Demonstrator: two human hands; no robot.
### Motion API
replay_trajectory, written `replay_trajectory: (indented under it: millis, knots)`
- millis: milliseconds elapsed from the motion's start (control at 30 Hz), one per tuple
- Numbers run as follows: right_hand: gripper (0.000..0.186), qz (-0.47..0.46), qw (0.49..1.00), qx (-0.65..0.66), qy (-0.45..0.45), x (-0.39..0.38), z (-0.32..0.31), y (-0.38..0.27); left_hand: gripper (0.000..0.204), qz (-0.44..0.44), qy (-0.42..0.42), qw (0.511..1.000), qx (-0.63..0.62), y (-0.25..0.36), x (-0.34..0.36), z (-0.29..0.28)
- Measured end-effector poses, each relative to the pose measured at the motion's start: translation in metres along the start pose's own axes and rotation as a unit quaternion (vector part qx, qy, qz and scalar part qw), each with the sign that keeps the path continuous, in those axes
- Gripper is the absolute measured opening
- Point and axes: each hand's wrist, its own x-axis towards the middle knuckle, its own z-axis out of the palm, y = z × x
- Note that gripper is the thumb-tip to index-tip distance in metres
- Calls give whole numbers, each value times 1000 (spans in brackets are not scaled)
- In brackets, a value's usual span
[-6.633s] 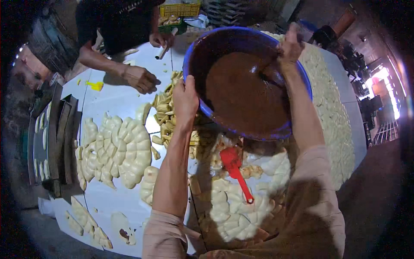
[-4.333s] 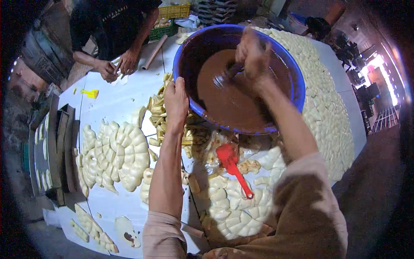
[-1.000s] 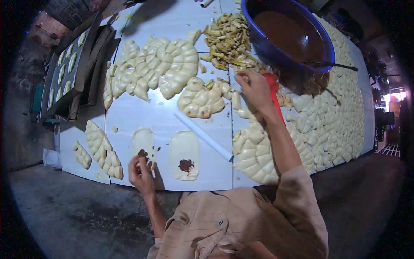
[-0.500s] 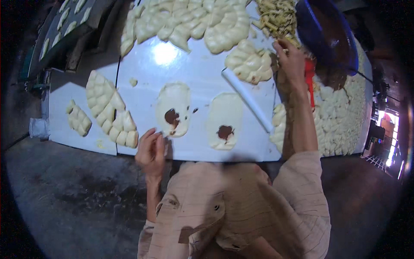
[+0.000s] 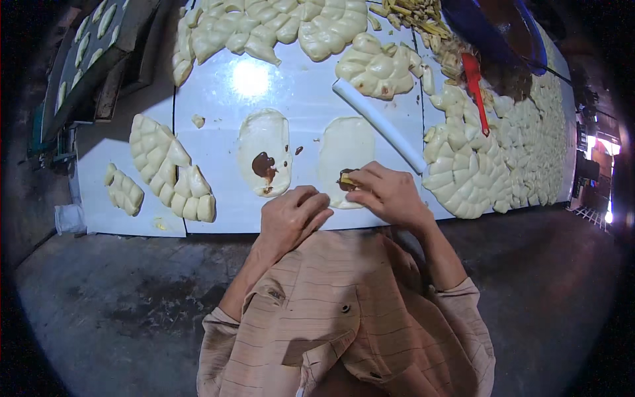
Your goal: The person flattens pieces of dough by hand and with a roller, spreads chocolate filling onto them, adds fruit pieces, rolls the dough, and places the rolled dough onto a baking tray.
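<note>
Two flat ovals of rolled dough lie side by side before me, each with a dark brown blob of filling. On the right oval (image 5: 344,142), my right hand (image 5: 391,195) pinches a small yellowish strip (image 5: 346,178) against the brown filling. Beside that oval's near left edge is my left hand (image 5: 291,218), its fingers curled; whether they grip the dough edge is hidden. The left oval (image 5: 261,135) lies untouched, with brown filling (image 5: 263,164) and a few dark specks beside it. A pale rolling pin (image 5: 380,126) rests slantwise at the far right of the ovals.
Clusters of dough pieces (image 5: 165,159) sit on the left, with more dough (image 5: 469,165) covering the right side. Yellowish strips (image 5: 420,20) are heaped at the back, near a blue basin (image 5: 463,23) and a red utensil (image 5: 473,86). A tray (image 5: 99,56) with dough pieces stands far left.
My right hand has come back from the heap of strips to the right oval, carrying a yellowish strip. My left hand has moved right, toward that oval's near edge.
</note>
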Motion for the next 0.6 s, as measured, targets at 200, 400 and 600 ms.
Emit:
replay_trajectory:
  millis: [200, 400, 600]
  knots:
    - [20, 11, 999, -33, 19, -9, 5, 13, 21, 4, -22, 1000, 10, 2, 1, 8]
    - [23, 0, 998, 11, 57, -15, 6, 7, 18, 24, -28, 999, 11, 4, 1, 19]
    - [27, -53, 996, -69, 14, -41, 13, 18, 17, 55, -31, 997, 34, 3, 1, 26]
